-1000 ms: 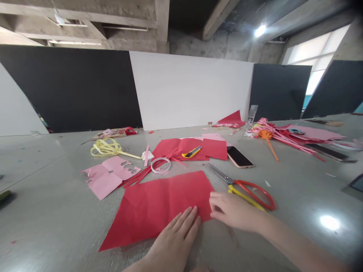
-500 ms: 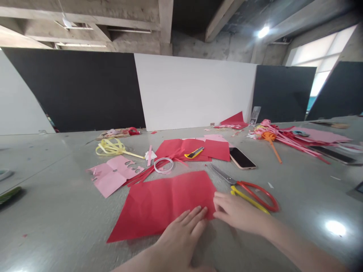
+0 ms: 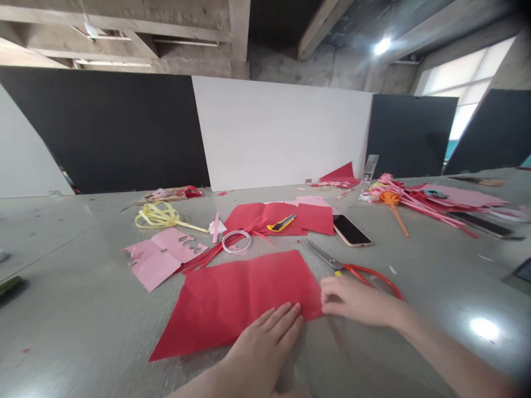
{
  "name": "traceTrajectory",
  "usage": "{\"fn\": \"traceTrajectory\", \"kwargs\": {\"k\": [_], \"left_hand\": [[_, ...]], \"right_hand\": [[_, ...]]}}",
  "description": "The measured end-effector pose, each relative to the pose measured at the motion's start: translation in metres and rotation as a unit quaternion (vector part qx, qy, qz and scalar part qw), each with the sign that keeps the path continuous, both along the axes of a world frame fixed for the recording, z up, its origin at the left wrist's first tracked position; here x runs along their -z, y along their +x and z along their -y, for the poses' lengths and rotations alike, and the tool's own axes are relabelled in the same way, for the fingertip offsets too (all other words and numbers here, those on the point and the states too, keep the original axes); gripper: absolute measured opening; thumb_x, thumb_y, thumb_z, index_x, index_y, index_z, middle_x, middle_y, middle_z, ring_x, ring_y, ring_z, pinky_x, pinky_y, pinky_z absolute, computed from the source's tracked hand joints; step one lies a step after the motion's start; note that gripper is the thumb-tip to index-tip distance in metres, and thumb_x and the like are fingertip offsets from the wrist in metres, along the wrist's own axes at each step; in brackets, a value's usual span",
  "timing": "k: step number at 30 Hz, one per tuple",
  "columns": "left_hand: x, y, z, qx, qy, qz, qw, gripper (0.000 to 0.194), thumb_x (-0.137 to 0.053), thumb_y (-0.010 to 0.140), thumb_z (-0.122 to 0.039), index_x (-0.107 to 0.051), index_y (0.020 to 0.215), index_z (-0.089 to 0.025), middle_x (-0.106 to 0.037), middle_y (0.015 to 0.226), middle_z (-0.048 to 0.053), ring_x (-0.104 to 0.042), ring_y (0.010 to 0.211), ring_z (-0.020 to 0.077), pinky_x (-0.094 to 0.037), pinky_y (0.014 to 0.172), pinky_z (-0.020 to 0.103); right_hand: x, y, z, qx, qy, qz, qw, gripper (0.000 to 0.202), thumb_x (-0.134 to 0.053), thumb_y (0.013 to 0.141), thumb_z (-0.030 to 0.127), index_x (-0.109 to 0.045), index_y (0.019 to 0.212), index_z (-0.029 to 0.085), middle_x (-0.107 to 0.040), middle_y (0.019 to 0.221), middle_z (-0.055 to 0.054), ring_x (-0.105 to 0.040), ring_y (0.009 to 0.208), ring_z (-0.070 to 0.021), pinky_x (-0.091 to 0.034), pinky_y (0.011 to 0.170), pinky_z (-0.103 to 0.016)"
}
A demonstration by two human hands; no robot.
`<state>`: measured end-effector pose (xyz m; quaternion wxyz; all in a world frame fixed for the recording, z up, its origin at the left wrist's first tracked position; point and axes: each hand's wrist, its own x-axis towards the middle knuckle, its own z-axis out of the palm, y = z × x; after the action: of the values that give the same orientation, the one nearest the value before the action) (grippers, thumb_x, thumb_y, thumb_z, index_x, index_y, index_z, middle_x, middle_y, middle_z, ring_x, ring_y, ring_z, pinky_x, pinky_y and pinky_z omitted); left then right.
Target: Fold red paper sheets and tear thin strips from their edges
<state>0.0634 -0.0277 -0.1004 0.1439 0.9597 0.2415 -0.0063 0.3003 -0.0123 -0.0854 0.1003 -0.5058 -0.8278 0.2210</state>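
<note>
A red sheet of paper (image 3: 244,293) with faint creases lies on the grey table in front of me. My left hand (image 3: 267,342) rests flat on its lower edge, right of the middle, fingers stretched out. At the sheet's right edge, my right hand (image 3: 348,298) has its fingers curled together by the corner; whether they pinch the paper is hard to make out. Scissors (image 3: 336,263) with red and yellow handles lie just behind my right hand, which partly covers them.
Behind the sheet lie a yellow cutter (image 3: 282,223) on red papers (image 3: 317,218), a tape ring (image 3: 236,242), a phone (image 3: 352,230) and a cut pink paper (image 3: 160,257). Yellow strips (image 3: 160,215) sit at left, pink and orange strips (image 3: 396,202) at right.
My right hand has shifted slightly right along the sheet's right corner and now covers more of the yellow scissor handle. My left hand stays flat on the paper. The view has shifted a little.
</note>
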Motion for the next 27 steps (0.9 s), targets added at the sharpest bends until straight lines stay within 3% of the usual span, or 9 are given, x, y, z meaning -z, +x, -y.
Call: {"fn": "traceTrajectory", "kwargs": {"k": [7, 16, 27], "left_hand": [[-0.001, 0.001, 0.0, -0.001, -0.006, -0.017, 1.0, 0.078, -0.03, 0.079, -0.064, -0.017, 0.135, -0.011, -0.009, 0.139, 0.011, -0.01, 0.127, 0.0262, -0.015, 0.103, 0.042], [-0.001, 0.001, 0.0, 0.002, -0.004, -0.018, 1.0, 0.079, -0.03, 0.079, -0.065, -0.015, 0.136, -0.011, -0.007, 0.14, 0.011, -0.008, 0.127, 0.0256, -0.014, 0.103, 0.041], [0.001, 0.0, -0.001, 0.003, -0.005, -0.007, 1.0, 0.078, -0.031, 0.079, -0.064, -0.017, 0.135, -0.011, -0.008, 0.14, 0.011, -0.01, 0.127, 0.0268, -0.015, 0.103, 0.043]], "right_hand": [[0.003, -0.008, 0.003, 0.02, 0.047, 0.01, 0.999, 0.022, -0.051, 0.079, 0.028, -0.053, 0.06, 0.018, -0.053, 0.069, 0.003, -0.049, 0.063, -0.0102, -0.033, 0.059, -0.022], [0.013, -0.008, 0.0, -0.007, 0.063, 0.029, 0.998, 0.021, -0.051, 0.08, 0.025, -0.05, 0.06, 0.017, -0.051, 0.071, 0.005, -0.047, 0.062, -0.0078, -0.029, 0.056, -0.021], [0.015, -0.013, -0.003, 0.002, 0.137, 0.124, 0.983, 0.021, -0.058, 0.076, 0.028, -0.052, 0.059, 0.017, -0.052, 0.067, 0.003, -0.048, 0.064, -0.0128, -0.026, 0.058, -0.026]]}}
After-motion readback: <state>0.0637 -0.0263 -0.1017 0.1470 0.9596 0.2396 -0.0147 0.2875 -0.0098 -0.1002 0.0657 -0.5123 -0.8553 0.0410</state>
